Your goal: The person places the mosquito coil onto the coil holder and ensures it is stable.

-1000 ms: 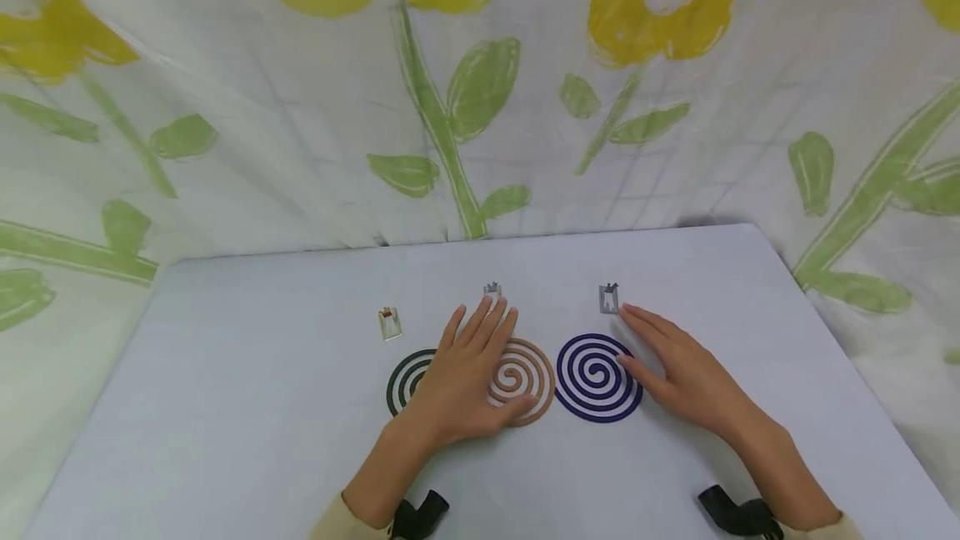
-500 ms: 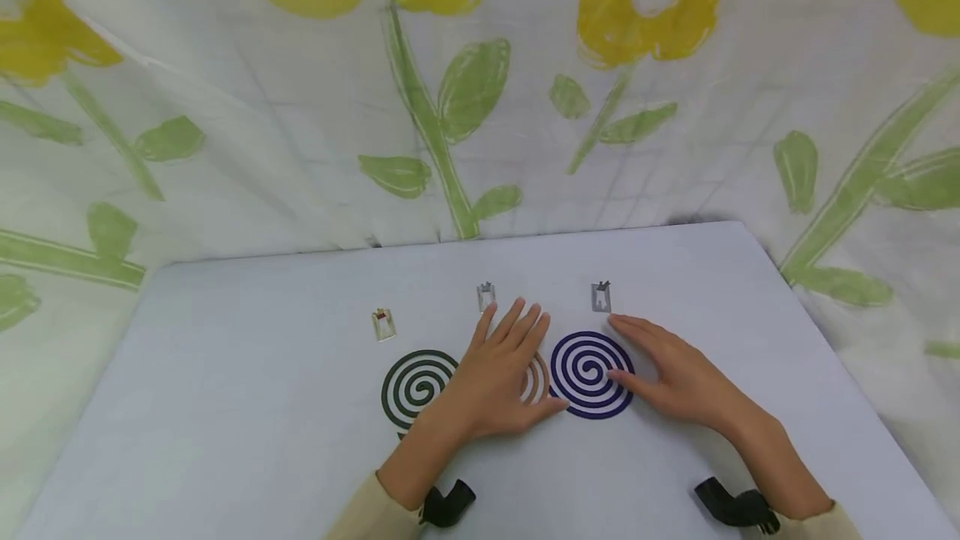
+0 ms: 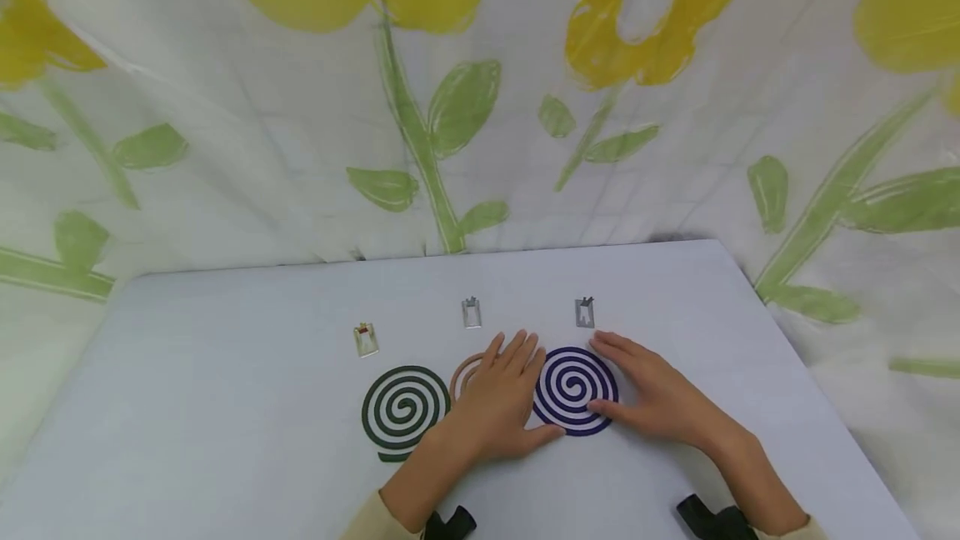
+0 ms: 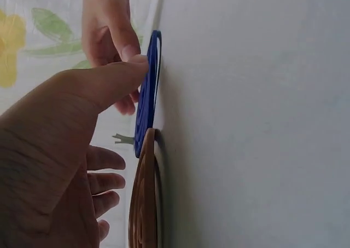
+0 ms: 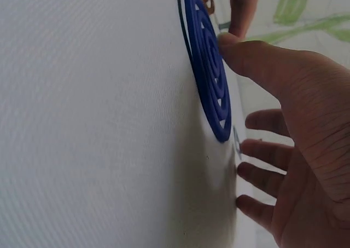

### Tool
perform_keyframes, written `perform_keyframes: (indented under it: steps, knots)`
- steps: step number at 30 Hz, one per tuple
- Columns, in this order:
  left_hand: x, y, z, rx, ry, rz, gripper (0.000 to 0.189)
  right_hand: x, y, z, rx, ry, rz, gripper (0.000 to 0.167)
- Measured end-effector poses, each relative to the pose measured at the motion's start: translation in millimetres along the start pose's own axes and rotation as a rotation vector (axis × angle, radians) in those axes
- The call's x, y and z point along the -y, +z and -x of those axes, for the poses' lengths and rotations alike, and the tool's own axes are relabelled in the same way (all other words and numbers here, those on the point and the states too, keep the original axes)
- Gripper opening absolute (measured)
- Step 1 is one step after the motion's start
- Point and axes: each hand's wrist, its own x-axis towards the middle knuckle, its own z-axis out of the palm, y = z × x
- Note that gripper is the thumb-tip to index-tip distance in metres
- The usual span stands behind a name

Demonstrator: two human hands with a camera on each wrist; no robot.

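Note:
Three flat mosquito coils lie side by side on the white table: a green coil (image 3: 406, 408) at left, a brown coil (image 4: 143, 204) in the middle and a blue coil (image 3: 575, 388) at right. My left hand (image 3: 498, 411) hovers or rests over the brown coil, hiding most of it in the head view. Its fingers are extended and its thumb reaches to the blue coil's near-left edge. My right hand (image 3: 660, 398) is at the blue coil's right side, fingers spread, thumb over the coil's edge. Neither hand curls round a coil; whether the thumbs touch the blue one is unclear.
Beyond the coils lie three small metal coil stands: a gold-toned stand (image 3: 365, 329) at left, a silver stand (image 3: 471, 325) in the middle and a grey stand (image 3: 586, 323) at right. A flower-printed white curtain (image 3: 300, 207) hangs behind the table (image 3: 225, 407).
My left hand has moved right, from over the green and brown coils to between the brown and blue ones, uncovering the green coil. My right hand stays by the blue coil. The head view shifts slightly.

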Motion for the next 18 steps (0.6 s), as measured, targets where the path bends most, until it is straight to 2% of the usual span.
perform_keyframes:
  steps: [3, 7, 18]
  knots:
    - [2.0, -0.7, 1.2, -0.015, -0.016, -0.016, 0.1, 2.2, 3.9, -1.4, -0.005, -0.018, -0.004, 0.082]
    - [-0.1, -3.5, -3.1, -0.024, 0.007, 0.006, 0.105, 3.9, 3.6, 1.1, -0.009, -0.003, -0.008, 0.083]
    - [2.7, -1.3, -4.2, 0.022, -0.018, -0.01, 0.111, 0.8, 3.8, 0.1, 0.005, -0.022, 0.001, 0.085]
